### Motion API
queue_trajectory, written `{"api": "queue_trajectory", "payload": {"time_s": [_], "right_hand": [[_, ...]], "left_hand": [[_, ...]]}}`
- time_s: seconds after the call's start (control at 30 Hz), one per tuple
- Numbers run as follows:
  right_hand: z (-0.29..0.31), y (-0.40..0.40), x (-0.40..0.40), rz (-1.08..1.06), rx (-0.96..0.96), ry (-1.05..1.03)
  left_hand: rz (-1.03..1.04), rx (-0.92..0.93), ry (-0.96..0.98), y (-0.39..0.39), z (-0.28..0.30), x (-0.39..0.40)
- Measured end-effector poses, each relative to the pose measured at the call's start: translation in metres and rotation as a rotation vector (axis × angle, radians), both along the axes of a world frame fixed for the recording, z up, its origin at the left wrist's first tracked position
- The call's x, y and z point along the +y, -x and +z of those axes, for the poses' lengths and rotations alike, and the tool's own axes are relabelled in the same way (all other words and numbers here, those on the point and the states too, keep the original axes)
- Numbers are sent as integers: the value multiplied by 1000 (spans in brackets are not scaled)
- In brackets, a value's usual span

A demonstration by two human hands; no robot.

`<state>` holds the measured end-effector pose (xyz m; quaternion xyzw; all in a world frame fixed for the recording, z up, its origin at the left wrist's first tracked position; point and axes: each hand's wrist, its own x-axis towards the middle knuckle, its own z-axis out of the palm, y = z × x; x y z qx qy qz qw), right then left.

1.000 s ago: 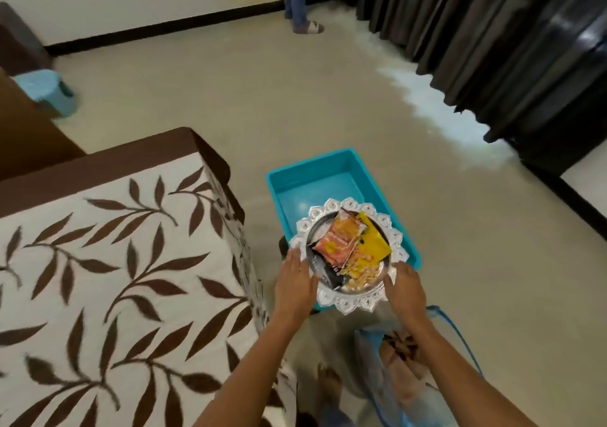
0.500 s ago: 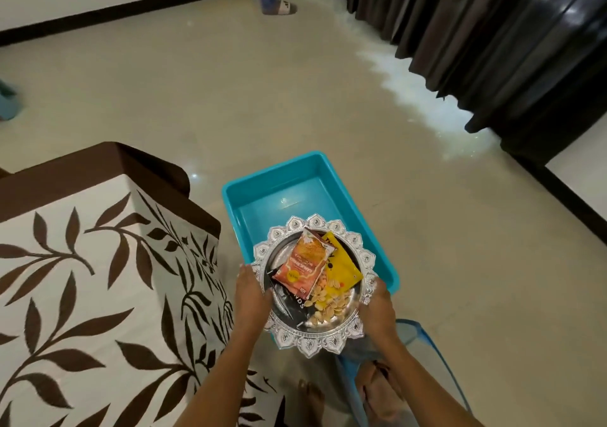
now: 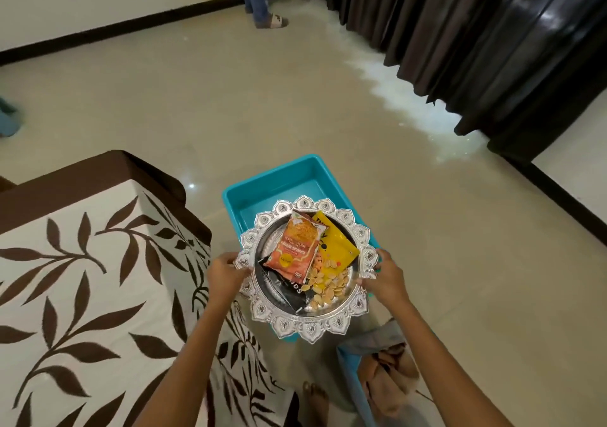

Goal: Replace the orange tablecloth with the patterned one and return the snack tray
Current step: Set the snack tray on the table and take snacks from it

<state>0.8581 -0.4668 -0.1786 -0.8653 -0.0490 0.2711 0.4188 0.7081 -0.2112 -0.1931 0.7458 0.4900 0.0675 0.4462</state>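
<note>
- I hold the snack tray (image 3: 307,323) by its scalloped silver rim, my left hand (image 3: 226,275) pinching the left edge and my right hand (image 3: 386,278) curled round the right edge, thumbs on top.
- The tray now rides higher and nearer to me than a second ago, lifted out of the teal bin (image 3: 279,183) on the floor, whose far half shows bare beneath it.
- An orange packet (image 3: 294,249), a yellow packet (image 3: 336,246), a dark packet (image 3: 285,290) and loose nuts (image 3: 325,285) lie flat on the tray, none sliding.
- The patterned tablecloth (image 3: 82,278), cream with brown leaves, already covers the table to my left; the cloth swap looks done.
- An orange-toned cloth (image 3: 387,380) lies bunched in a blue bag (image 3: 349,370) near my right foot, possibly the old tablecloth.
- What remains, I judge, is swinging the tray left and setting it level on the leaf-print cloth.
</note>
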Motion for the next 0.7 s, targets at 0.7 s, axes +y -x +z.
{"api": "queue_trajectory", "payload": {"time_s": [0.7], "right_hand": [[221,295,233,599,-27,-295]], "left_hand": [[650,-568,43,456,240,134]]}}
